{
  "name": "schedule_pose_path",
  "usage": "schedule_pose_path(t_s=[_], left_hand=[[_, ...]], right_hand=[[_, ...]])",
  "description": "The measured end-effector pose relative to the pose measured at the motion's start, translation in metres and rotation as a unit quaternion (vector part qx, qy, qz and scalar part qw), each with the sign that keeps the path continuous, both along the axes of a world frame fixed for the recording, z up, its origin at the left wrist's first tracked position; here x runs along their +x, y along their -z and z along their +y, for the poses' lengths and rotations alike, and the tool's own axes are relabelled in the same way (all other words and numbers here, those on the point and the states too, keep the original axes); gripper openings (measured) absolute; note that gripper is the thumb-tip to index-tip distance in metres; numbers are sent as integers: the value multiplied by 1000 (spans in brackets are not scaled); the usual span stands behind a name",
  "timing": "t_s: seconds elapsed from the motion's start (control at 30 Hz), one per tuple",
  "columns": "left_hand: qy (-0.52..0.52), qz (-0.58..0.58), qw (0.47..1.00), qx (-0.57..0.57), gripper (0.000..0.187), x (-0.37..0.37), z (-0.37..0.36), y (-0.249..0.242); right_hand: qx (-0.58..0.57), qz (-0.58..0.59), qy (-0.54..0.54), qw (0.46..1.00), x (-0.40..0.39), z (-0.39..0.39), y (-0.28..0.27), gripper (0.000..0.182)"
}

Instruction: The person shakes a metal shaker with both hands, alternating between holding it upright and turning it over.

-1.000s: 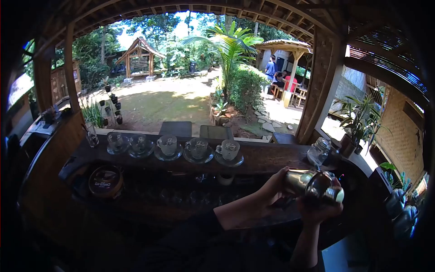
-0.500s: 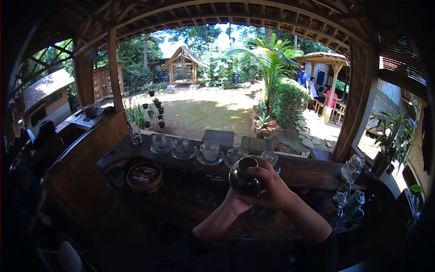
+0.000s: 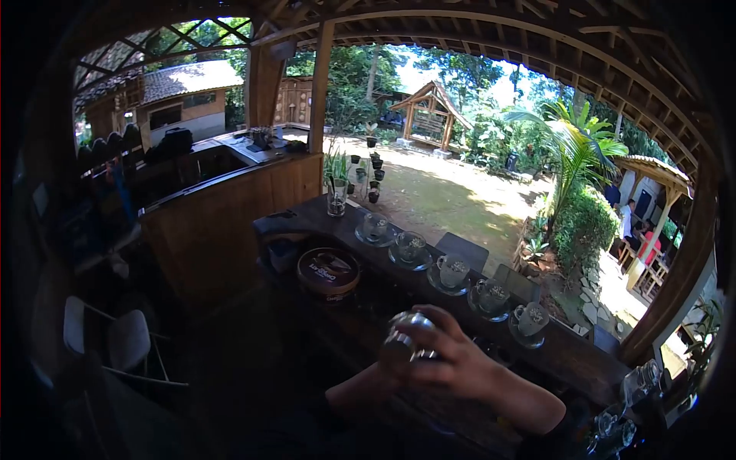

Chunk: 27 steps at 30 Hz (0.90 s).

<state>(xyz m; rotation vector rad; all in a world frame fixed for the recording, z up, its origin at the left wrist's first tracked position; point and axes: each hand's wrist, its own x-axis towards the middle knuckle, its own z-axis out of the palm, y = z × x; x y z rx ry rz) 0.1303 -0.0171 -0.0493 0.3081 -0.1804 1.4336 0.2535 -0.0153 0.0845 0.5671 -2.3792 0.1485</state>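
My right hand (image 3: 454, 359) has its fingers wrapped round a shiny, rounded metal-looking container (image 3: 400, 343), held in front of me above the dark counter. My left hand (image 3: 387, 372) grips the same container from below and the left; deep shade hides most of its fingers. Just beyond the hands, a row of glass cups on saucers runs along the counter's far ledge, among them a cup (image 3: 452, 270) in the middle and a cup (image 3: 530, 319) at the near right end. Ahead and to the left sits a round brown tub (image 3: 328, 271) with lettering on its lid.
A tall glass (image 3: 336, 199) stands at the ledge's left end. Glass jars (image 3: 640, 383) are at the right. A folding chair (image 3: 126, 341) stands at lower left near a wooden side counter (image 3: 230, 207). Outside are stools, plants and people seated under a shelter.
My view has swung to the left, so the cups and garden sit further right. The container has been tilted and turned in my hands, and both hands still hold it.
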Motion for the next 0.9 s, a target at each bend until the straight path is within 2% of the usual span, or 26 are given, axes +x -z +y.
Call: schedule_pose_path(t_s=[0.07, 0.13, 0.17, 0.2, 0.23, 0.27, 0.37, 0.4, 0.43, 0.47, 0.5, 0.53, 0.57, 0.6, 0.63, 0.67, 0.7, 0.73, 0.77, 0.83, 0.87, 0.9], left_hand=[[9, 25, 988, 154, 26, -6, -8, -20], [-46, 26, 974, 219, 27, -14, -7, -28], [-38, 12, 987, 157, 26, -23, 1, -15], [-4, -15, 999, 41, 24, -25, -8, -13], [-4, -18, 999, 39, 24, -23, -15, -8], [-53, -15, 998, 28, 25, -18, -21, -1], [-198, -4, 980, 3, 29, -5, -27, 19], [-247, -3, 969, -4, 30, -5, -24, 20], [20, 13, 995, 95, 24, -36, 3, 14], [-40, 55, 981, 184, 28, -31, -14, -20], [-71, 58, 970, 225, 30, -26, -23, -38], [-102, 61, 957, 264, 33, -25, -28, -48], [-86, 67, 969, 220, 31, -33, -19, -42], [-95, 77, 992, 31, 27, -37, -20, -36], [-96, 73, 992, 30, 27, -36, -11, -16], [-254, 175, 946, 97, 27, -30, 4, 13], [-400, 269, 861, 161, 33, -23, 14, 28], [-128, 16, 972, 198, 37, -28, 20, 18], [-122, 15, 970, 208, 37, -29, 11, 6], [-167, 95, 978, 85, 26, -30, -19, -20], [-25, 42, 983, 174, 29, -48, 5, -3], [-53, 55, 976, 205, 30, -48, 1, -15]], right_hand=[[174, 16, -64, 982, 9, -44, -8, 60], [188, 18, -82, 978, -1, -39, -7, 61], [204, 22, -92, 974, -7, -35, -5, 62], [198, 29, -71, 977, -18, -17, 0, 59], [76, -7, -41, 996, -28, 1, 10, 56], [-43, -41, -9, 998, -34, 12, 16, 53], [-46, 12, 4, 999, -34, 8, 20, 53], [117, 25, -60, 991, -29, 1, 11, 44], [145, 23, -69, 987, -14, -23, 9, 41], [172, 21, -78, 982, -3, -47, 5, 38], [174, 18, -80, 981, 0, -50, -1, 38], [129, 1, -58, 990, 3, -51, -5, 37], [83, -16, -36, 996, 6, -51, -8, 39], [156, 23, -88, 984, -9, -21, -6, 41], [135, 39, -81, 987, -22, 1, -6, 46], [1, -17, -29, 999, -29, 19, 3, 59], [-106, 0, 4, 994, -36, 26, 12, 60], [-209, 21, 40, 977, -41, 27, 16, 61], [-99, 28, 13, 995, -38, 21, 12, 60], [139, 54, -67, 987, -23, -10, 5, 55], [181, 57, -82, 978, -15, -33, 13, 54], [209, 53, -66, 974, -12, -37, 13, 50]])
